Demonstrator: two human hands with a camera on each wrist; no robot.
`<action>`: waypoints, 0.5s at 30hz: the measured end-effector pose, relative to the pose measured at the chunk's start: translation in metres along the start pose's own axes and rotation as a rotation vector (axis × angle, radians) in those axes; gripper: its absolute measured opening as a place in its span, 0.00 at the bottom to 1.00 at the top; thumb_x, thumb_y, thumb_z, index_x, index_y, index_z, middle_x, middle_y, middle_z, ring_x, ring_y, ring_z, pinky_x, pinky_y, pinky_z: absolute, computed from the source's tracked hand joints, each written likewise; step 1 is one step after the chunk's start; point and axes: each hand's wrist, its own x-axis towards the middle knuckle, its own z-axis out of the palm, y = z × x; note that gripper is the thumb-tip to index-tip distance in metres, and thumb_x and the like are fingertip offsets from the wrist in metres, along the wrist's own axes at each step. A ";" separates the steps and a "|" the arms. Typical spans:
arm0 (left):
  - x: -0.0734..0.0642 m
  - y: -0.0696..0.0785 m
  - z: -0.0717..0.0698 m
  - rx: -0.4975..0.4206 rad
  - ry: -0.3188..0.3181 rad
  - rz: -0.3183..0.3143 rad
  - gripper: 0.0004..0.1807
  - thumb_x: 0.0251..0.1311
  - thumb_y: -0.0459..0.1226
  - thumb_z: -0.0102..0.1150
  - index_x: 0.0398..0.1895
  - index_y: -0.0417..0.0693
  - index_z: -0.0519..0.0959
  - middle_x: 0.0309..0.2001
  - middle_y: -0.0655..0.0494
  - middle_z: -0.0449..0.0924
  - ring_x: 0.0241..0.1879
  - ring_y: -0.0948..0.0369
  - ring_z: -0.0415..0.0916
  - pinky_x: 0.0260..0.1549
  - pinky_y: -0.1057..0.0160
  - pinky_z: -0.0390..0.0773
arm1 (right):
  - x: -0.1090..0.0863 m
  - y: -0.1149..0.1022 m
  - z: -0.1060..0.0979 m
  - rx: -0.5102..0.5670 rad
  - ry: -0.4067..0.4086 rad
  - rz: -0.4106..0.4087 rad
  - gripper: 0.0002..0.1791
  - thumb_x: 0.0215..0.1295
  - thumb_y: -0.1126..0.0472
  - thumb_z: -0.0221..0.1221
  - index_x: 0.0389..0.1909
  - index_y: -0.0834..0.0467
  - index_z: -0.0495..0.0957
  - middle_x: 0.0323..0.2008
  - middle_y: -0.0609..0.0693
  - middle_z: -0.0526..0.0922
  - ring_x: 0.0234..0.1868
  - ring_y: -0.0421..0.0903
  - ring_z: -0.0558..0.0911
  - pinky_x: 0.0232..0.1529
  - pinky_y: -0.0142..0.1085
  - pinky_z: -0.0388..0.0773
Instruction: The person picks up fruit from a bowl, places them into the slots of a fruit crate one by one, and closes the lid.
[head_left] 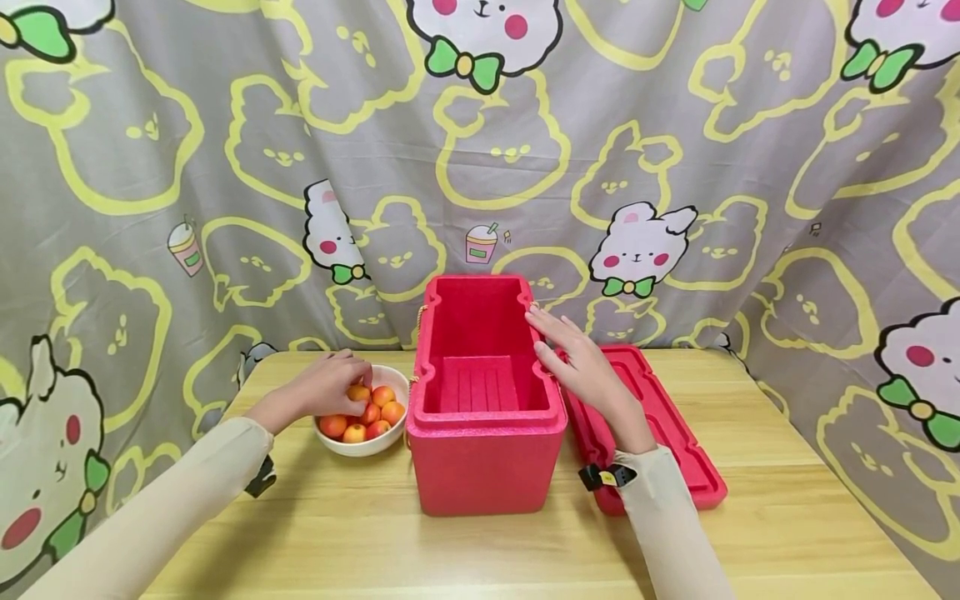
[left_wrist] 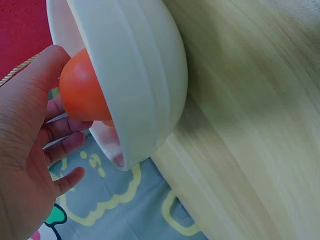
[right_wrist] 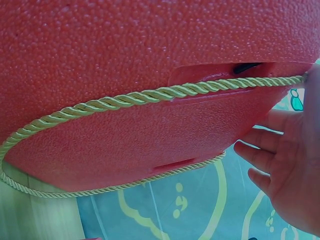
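Note:
My left hand (head_left: pixel 335 385) reaches into a white bowl (head_left: pixel 360 447) of several small round orange-red fruits (head_left: pixel 354 433). Its thumb and fingertips are around one fruit (left_wrist: pixel 82 87), which sits at the bowl's rim in the left wrist view. Right of the bowl stands a red foam box (head_left: pixel 487 471), uncovered, with nothing seen inside. My right hand (head_left: pixel 581 364) rests with extended fingers on the box's right rim. In the right wrist view, that hand lies beside the box wall near a yellow twisted rope (right_wrist: pixel 150 95).
A red lid (head_left: pixel 663 408) lies on the wooden table (head_left: pixel 322 525), right of the box and partly under my right forearm. A patterned curtain (head_left: pixel 525 167) hangs behind the table and along its sides. The box stands between my hands.

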 end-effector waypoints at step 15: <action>0.011 0.001 -0.018 -0.016 0.095 -0.015 0.15 0.47 0.41 0.75 0.33 0.51 0.77 0.26 0.61 0.71 0.36 0.58 0.63 0.40 0.55 0.60 | 0.000 0.000 0.000 -0.005 0.000 0.000 0.34 0.73 0.49 0.56 0.78 0.50 0.62 0.79 0.47 0.61 0.80 0.50 0.61 0.79 0.58 0.50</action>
